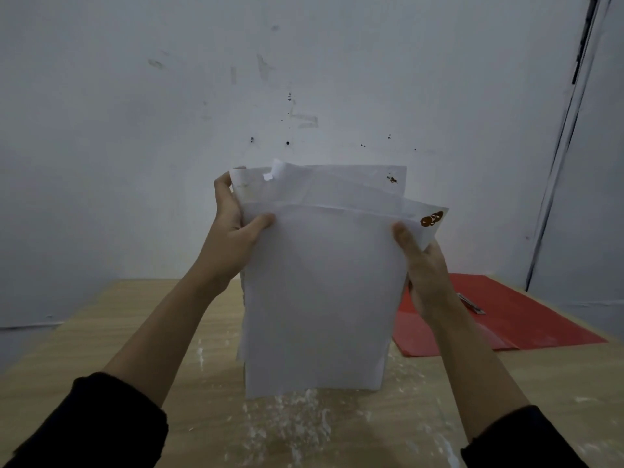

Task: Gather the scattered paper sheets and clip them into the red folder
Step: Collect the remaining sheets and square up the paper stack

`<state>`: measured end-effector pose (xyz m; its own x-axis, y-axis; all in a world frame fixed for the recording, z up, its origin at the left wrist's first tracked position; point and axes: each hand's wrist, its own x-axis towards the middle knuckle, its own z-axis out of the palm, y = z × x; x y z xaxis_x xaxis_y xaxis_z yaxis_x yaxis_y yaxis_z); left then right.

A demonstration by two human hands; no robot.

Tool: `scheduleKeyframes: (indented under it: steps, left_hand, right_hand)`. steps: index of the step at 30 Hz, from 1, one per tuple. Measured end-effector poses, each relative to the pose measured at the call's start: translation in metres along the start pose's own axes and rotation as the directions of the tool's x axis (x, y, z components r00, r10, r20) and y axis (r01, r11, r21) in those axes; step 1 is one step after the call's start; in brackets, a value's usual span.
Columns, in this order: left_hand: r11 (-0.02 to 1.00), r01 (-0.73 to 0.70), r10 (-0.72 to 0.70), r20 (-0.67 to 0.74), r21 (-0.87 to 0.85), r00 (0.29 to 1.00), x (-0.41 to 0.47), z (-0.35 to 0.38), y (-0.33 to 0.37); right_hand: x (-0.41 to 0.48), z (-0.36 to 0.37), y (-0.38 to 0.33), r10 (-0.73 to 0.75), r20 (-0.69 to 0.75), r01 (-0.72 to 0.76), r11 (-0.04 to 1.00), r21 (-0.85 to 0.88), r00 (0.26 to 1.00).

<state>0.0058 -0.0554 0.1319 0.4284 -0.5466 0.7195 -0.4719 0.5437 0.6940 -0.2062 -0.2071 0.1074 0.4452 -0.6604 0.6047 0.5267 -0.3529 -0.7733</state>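
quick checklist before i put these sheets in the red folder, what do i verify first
1. Hold on the paper sheets: the left grip pinches the left edge and the right grip pinches the right edge. ok
2. Sheets squared up: the top edges are staggered and fanned. not ok
3. Red folder ready: it lies flat on the table, to the right of the stack. ok
4. Metal clip open to take the sheets: it is too small to judge. cannot tell
5. No sheet left behind: the stack hides part of the table. cannot tell
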Motion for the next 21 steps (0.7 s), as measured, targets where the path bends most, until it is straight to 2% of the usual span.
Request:
scheduleKeyframes:
  steps: [7,11,14,17,21]
  left_hand:
    - [0.994,0.105,-0.105,0.041,-0.006,0.994,-0.001,0.001,-0.019]
    - [0.994,0.109,-0.108,0.019,-0.007,0.994,0.000,-0.001,-0.026]
    - [0.990,0.134,-0.134,-0.005,-0.045,0.991,0.001,0.000,-0.029]
    - [0.984,0.155,-0.156,-0.007,-0.086,0.988,0.001,0.000,-0.030]
    - [0.974,0.193,-0.193,0.008,-0.115,0.981,0.001,-0.001,-0.033]
  right_hand:
    - [0.004,0.007,-0.006,0.062,0.013,-0.063,0.996,0.058,0.998]
    - [0.013,0.007,-0.016,-0.115,-0.077,0.114,0.993,-0.011,0.990]
    - [0.018,0.004,-0.021,-0.184,-0.035,0.181,0.980,-0.077,0.982]
    - [0.021,0.001,-0.029,-0.180,-0.002,0.179,0.980,-0.086,0.984]
    - [0.026,-0.003,-0.038,-0.099,0.026,0.098,0.994,0.047,0.995]
